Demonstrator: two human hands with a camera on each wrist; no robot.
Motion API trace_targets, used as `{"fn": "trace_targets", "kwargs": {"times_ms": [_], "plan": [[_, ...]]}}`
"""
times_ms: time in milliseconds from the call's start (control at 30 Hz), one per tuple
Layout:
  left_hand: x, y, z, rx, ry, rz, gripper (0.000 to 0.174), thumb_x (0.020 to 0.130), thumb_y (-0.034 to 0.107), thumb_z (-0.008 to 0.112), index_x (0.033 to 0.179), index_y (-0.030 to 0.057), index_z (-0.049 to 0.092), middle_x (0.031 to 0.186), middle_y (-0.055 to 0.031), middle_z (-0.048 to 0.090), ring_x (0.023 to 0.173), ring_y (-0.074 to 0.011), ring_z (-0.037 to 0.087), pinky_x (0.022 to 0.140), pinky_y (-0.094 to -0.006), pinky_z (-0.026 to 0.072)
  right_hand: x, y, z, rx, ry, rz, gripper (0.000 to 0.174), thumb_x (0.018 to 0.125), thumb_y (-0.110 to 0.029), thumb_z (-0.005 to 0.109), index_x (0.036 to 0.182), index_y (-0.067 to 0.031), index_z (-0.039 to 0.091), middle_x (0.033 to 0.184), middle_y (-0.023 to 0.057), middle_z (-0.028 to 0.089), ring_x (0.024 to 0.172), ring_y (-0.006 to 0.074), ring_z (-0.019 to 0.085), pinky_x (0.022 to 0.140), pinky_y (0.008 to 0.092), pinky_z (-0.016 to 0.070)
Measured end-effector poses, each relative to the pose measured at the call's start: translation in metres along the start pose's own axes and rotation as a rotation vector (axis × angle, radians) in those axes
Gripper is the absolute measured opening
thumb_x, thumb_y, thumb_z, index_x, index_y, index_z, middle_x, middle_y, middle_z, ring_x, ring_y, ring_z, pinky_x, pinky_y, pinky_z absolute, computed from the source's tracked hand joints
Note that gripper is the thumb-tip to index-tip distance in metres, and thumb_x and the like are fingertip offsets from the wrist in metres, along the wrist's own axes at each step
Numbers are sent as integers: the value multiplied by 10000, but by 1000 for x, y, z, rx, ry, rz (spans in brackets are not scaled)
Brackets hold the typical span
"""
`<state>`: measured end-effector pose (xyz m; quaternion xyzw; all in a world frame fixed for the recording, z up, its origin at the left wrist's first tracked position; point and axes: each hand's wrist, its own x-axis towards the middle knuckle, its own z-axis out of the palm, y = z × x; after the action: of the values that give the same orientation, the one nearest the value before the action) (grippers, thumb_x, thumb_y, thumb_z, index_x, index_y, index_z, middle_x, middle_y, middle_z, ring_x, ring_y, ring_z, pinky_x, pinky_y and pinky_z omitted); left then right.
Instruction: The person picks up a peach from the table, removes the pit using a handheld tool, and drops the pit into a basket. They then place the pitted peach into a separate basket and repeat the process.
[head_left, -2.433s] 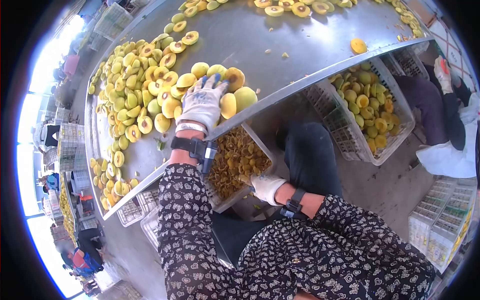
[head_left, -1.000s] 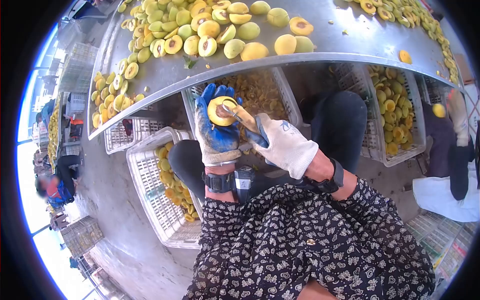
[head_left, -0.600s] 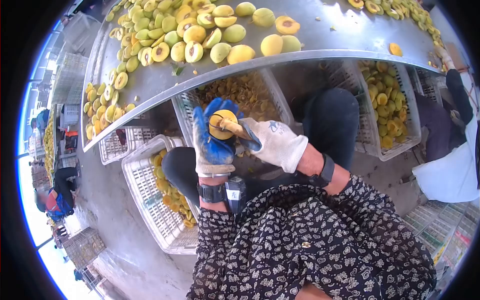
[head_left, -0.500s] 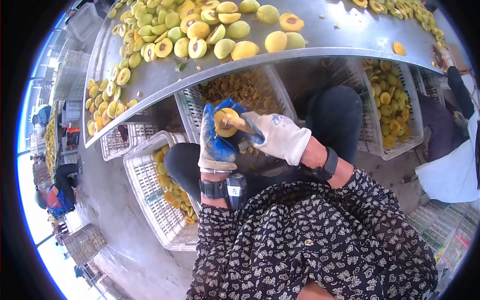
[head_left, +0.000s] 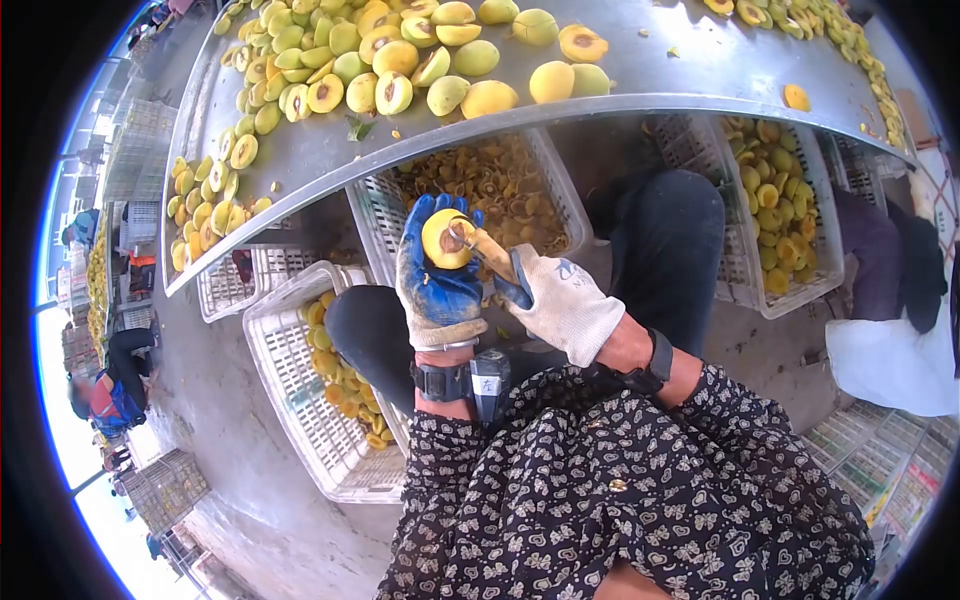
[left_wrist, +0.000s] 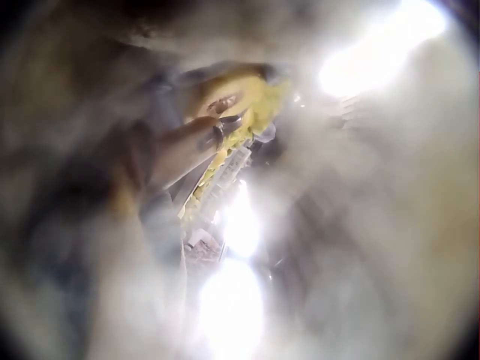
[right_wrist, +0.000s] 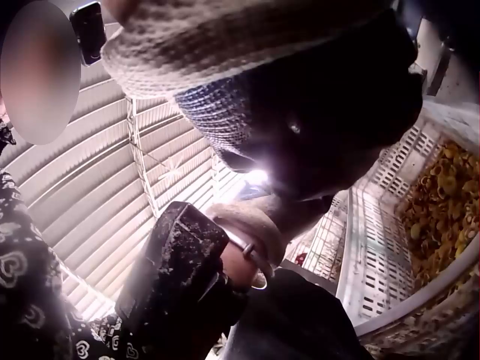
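Observation:
My gloved left hand holds a yellow peach half, cut face up, against its blue-coated palm and fingers. A brown pit area shows in the middle of that face. The right hand, in a white glove, grips a wooden-handled pitting knife. Its curved metal tip meets the brown centre of the fruit. In the blurred left wrist view, the knife's handle points at the peach half. The right wrist view shows mostly the dark glove; the fruit is hidden there.
A metal table bearing many peach halves has its raised edge beyond my hands. Below it stands a crate of brownish scraps. Crates of peach halves stand left and right. Another person's legs are at the right.
My left hand has come from the peach pile on the table down over my lap with a half. The right hand has risen with the knife to the fruit, whose brown centre shows again.

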<state>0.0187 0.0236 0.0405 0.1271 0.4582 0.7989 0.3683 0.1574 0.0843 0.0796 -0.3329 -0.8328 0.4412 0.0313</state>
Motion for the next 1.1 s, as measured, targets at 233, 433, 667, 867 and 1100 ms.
{"fn": "trace_targets", "kwargs": {"times_ms": [233, 433, 667, 867, 1100], "plan": [[2, -1, 10, -145, 92, -51, 411, 941, 318, 446, 1211, 10, 477, 1106, -137, 558, 1004, -246, 558, 895, -387, 474, -2, -2, 3, 37, -46, -27, 259, 806, -182, 588, 933, 6, 463, 715, 225, 598, 717, 397, 604, 610, 452, 471], [8, -7, 10, -179, 212, -155, 458, 908, 427, 502, 1109, 17, 534, 889, -97, 589, 812, -226, 594, 772, -354, 515, 0, 3, 15, 23, -211, -2, 211, 832, -147, 514, 942, 31, 488, 839, 256, 607, 826, 392, 599, 702, 445, 457], [6, -17, -6, -39, 213, -286, 397, 897, 417, 525, 1033, 48, 576, 832, -47, 603, 742, -202, 589, 696, -335, 516, -1, 7, 18, 39, -257, 78, 237, 826, -139, 524, 962, 52, 487, 864, 260, 609, 836, 394, 598, 705, 431, 466], [5, -15, -16, 34, 211, -332, 400, 891, 387, 552, 970, -3, 590, 799, -77, 609, 678, -205, 606, 620, -344, 536, 5, 9, 19, 444, -408, 242, 224, 798, -155, 552, 958, 1, 538, 756, 191, 626, 703, 295, 629, 608, 372, 468], [9, -26, -22, 46, 303, -293, 400, 881, 406, 560, 1013, 29, 585, 814, -67, 610, 712, -207, 596, 647, -348, 522, 18, 25, 39, 149, -392, 95, 302, 792, -177, 588, 995, 36, 522, 842, 177, 622, 748, 264, 614, 640, 357, 474]]}}
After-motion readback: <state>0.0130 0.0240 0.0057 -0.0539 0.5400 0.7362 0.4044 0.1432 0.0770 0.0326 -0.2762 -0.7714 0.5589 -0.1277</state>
